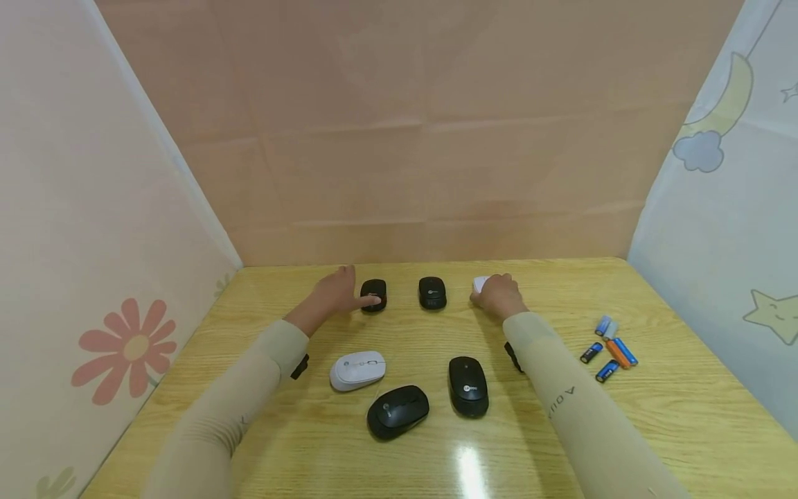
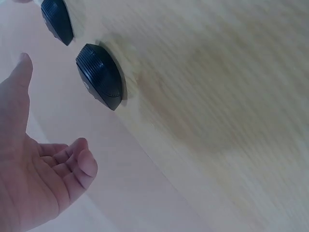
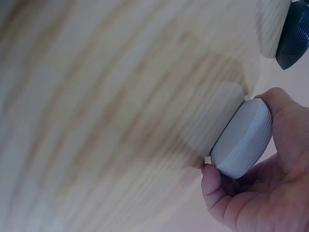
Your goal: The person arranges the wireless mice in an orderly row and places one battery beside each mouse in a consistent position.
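Note:
At the back right of the table, my right hand grips a small white computer mouse between thumb and fingers, one on each side. The mouse sits at the tabletop, and the hand covers most of it in the head view. My left hand hovers beside a black mouse at the back left, its thumb stretched out across that mouse in the head view. In the left wrist view the left hand holds nothing; its thumb is spread and its fingers are loosely bent. Another black mouse stands between the hands.
Nearer the front lie a white mouse, a black mouse and another black mouse. Several batteries lie on the right, beyond the right forearm. A pinkish cloth wall closes off the table's back edge.

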Action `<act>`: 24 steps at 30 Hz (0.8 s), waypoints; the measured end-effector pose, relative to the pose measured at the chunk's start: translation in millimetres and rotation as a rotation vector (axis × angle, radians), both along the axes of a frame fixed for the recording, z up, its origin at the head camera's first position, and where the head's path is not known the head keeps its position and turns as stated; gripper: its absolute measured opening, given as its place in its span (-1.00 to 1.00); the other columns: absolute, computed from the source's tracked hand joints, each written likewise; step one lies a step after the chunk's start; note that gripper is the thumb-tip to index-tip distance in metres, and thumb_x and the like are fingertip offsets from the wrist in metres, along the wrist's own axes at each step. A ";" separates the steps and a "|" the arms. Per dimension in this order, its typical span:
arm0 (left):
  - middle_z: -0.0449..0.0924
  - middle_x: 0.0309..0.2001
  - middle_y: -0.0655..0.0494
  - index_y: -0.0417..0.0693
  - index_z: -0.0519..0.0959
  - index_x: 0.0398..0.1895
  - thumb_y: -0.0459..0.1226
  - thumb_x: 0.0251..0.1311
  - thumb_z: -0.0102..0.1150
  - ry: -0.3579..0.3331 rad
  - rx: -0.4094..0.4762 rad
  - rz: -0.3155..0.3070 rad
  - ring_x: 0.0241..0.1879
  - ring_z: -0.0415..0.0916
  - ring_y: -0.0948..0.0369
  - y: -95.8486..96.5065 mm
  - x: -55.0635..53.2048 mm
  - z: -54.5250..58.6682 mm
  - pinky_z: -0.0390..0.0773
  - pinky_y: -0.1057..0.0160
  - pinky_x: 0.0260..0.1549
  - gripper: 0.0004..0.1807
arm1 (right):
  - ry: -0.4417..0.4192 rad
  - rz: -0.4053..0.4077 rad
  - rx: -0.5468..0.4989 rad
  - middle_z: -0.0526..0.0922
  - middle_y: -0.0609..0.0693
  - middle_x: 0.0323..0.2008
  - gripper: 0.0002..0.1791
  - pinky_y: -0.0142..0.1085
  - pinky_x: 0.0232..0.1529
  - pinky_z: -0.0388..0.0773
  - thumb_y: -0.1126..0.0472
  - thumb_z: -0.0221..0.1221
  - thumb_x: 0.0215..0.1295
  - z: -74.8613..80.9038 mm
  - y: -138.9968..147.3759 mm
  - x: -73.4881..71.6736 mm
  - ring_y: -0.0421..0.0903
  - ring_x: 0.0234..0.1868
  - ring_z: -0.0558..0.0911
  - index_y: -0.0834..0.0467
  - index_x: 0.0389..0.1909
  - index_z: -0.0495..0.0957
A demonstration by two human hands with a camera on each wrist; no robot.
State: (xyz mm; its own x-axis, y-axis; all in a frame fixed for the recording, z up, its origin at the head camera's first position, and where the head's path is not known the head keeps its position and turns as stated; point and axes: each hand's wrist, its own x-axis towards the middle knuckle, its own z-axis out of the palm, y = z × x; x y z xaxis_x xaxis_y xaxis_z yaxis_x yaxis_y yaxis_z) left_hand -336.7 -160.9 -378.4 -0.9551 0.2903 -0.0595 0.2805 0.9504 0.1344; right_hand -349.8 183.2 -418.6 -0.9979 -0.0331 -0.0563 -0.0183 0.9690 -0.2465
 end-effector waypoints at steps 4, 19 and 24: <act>0.22 0.32 -0.34 -0.33 0.13 0.43 0.36 0.10 0.08 0.047 0.005 -0.063 0.12 0.42 -0.18 -6.9 14.6 0.6 0.46 -0.08 -0.01 0.10 | -0.006 0.001 0.008 0.39 0.39 -0.23 -0.35 0.03 -0.18 0.47 -0.03 0.08 0.34 0.4 -0.4 -0.6 0.23 -0.19 0.42 0.62 -0.11 0.37; 0.49 0.03 -0.05 -0.16 0.35 0.31 0.37 0.10 0.06 -0.025 0.159 -0.310 -0.11 0.50 0.12 -30.2 73.7 -14.4 0.50 0.06 -0.21 -0.06 | -0.018 -0.010 -0.023 0.36 0.39 -0.25 -0.38 0.00 -0.25 0.50 -0.01 0.07 0.31 4.9 0.2 4.9 0.23 -0.22 0.41 0.61 -0.16 0.37; 0.50 -0.03 0.01 -0.11 0.36 0.30 0.34 0.12 0.09 -0.064 0.171 -0.321 -0.15 0.49 0.16 -33.2 88.9 -18.2 0.48 0.09 -0.23 -0.12 | -0.021 -0.021 -0.045 0.34 0.41 -0.22 -0.36 0.02 -0.25 0.50 0.00 0.07 0.30 5.9 1.6 6.7 0.26 -0.20 0.41 0.62 -0.12 0.35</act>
